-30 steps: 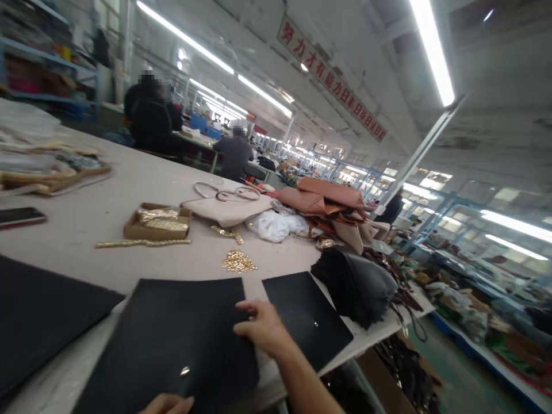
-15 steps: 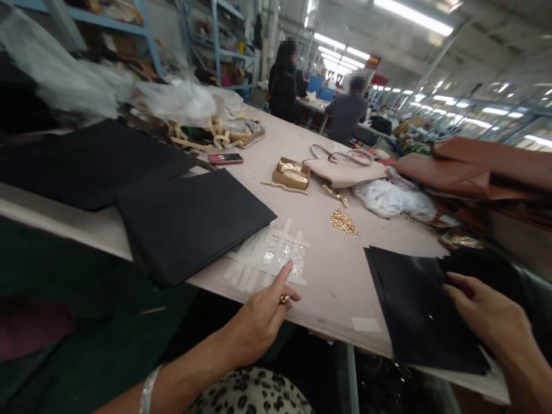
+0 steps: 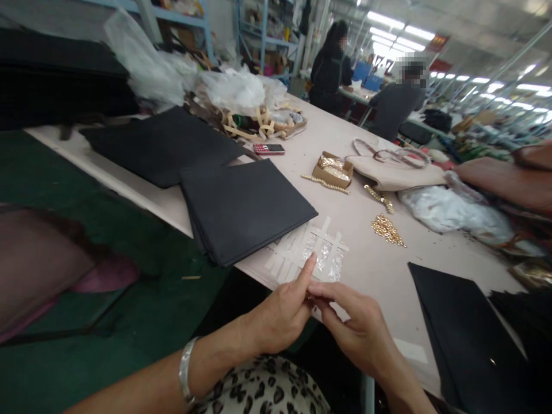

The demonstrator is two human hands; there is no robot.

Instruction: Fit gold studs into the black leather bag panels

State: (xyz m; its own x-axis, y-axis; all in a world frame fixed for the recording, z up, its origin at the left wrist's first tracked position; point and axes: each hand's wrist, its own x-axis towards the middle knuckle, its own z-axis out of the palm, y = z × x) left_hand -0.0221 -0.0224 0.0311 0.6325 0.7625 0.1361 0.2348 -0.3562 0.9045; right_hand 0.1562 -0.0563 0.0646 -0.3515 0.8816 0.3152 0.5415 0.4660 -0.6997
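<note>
Both hands meet low over the near edge of the table [image 3: 379, 276]. Left hand [image 3: 284, 316] curled, one digit extended, folded round what looks like a small gold-coloured piece [image 3: 308, 295]; only a glint of it shows. Right hand [image 3: 357, 316] has thumb and fingertips brought together at that same spot, touching the left; whether they pinch the piece too is not clear from here. Handling, by judgement: very light, hard, smooth, hardly fragile, more apt to slip or roll from the fingers than to break. Best taken by opposite edges between thumb and fingertip pads (a full fist would only bury it). Loose gold pieces [image 3: 388, 230], probably alike, lie heaped farther out on the table, beyond the taped clear film [image 3: 323, 259]; one picked from the heap would likely scatter its neighbours, so take from the rim. Black sheets, one stack [image 3: 254, 207] to the left and others [image 3: 461, 328] to the right, look thin and fairly stiff, smooth-faced; lift by a corner or free edge, supporting the middle against sag.
</note>
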